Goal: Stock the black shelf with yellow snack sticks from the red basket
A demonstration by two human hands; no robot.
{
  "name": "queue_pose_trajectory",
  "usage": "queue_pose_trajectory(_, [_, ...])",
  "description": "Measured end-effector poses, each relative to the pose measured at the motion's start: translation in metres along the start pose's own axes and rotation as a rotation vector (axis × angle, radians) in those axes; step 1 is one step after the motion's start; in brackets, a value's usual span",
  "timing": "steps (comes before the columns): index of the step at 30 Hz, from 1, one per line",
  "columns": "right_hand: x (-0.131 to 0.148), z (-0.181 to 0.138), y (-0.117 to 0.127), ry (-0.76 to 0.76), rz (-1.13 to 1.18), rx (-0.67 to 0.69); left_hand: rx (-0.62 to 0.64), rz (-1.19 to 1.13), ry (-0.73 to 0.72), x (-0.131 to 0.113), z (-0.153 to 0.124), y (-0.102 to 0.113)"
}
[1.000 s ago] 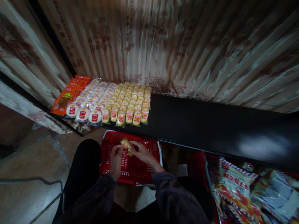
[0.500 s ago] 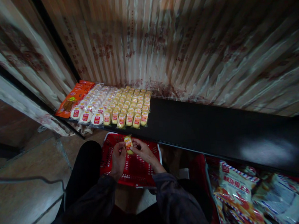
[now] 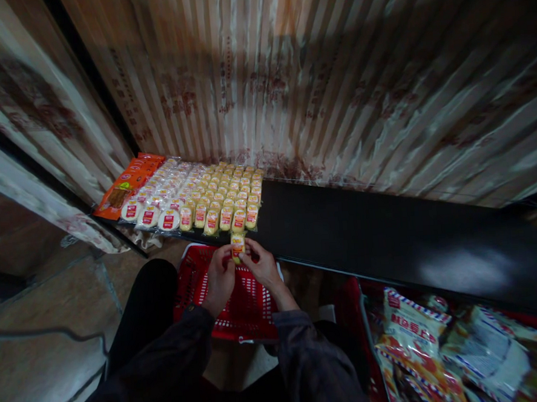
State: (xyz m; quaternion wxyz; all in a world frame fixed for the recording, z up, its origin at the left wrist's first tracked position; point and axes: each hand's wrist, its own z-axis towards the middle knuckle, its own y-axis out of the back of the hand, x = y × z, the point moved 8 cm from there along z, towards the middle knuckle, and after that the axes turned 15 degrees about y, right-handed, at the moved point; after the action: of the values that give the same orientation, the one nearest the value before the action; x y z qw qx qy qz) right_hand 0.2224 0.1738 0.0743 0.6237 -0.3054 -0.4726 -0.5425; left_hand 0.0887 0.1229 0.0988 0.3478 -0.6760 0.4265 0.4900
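Both my hands pinch one small yellow snack packet [image 3: 237, 246] with a red label, held upright just below the shelf's front edge. My left hand [image 3: 220, 279] grips its left side and my right hand [image 3: 263, 267] its right side. Under them sits a red plastic basket [image 3: 196, 284] on the floor. On the black shelf [image 3: 370, 231] directly beyond the packet lie rows of the same yellow packets [image 3: 232, 194], with rows of white round packets [image 3: 159, 195] to their left and flat orange packs [image 3: 124, 185] at the far left.
A striped, patterned wall [image 3: 316, 83] rises behind the shelf. The shelf's right part is bare black. At the lower right lie large snack bags [image 3: 418, 343] in red, white and orange. Tiled floor [image 3: 35, 336] spreads to the left. My dark-clad knee [image 3: 152, 305] is beside the basket.
My hands have lifted the yellow packet out of the basket and turned it upright, carrying it up to the shelf's front edge. The view has shifted slightly.
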Motion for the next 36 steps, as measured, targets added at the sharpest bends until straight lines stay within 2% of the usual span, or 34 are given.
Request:
queue_pose_trajectory(5, [0.006, 0.008, 0.016, 0.028, -0.104, -0.084, 0.029, 0.1, -0.079, -0.005, 0.009, -0.018])
queue_pose_trajectory(11, [0.007, 0.012, 0.032, 0.02, -0.171, -0.188, 0.082, 0.082, -0.148, -0.01, 0.011, -0.035])
queue_pose_trajectory(17, [0.009, 0.018, 0.042, 0.034, -0.29, -0.231, 0.127, 0.14, -0.186, -0.011, 0.013, -0.05])
queue_pose_trajectory(28, [0.002, 0.035, 0.047, 0.005, -0.473, -0.314, 0.145, 0.183, -0.185, -0.018, 0.025, -0.049])
queue_pose_trajectory(32, [0.0, 0.038, 0.051, -0.01, -0.484, -0.346, 0.139, 0.287, -0.289, -0.022, 0.022, -0.05])
queue_pose_trajectory(36, [0.001, 0.04, 0.051, 0.017, -0.5, -0.347, 0.106, 0.402, -0.471, -0.029, 0.017, -0.051])
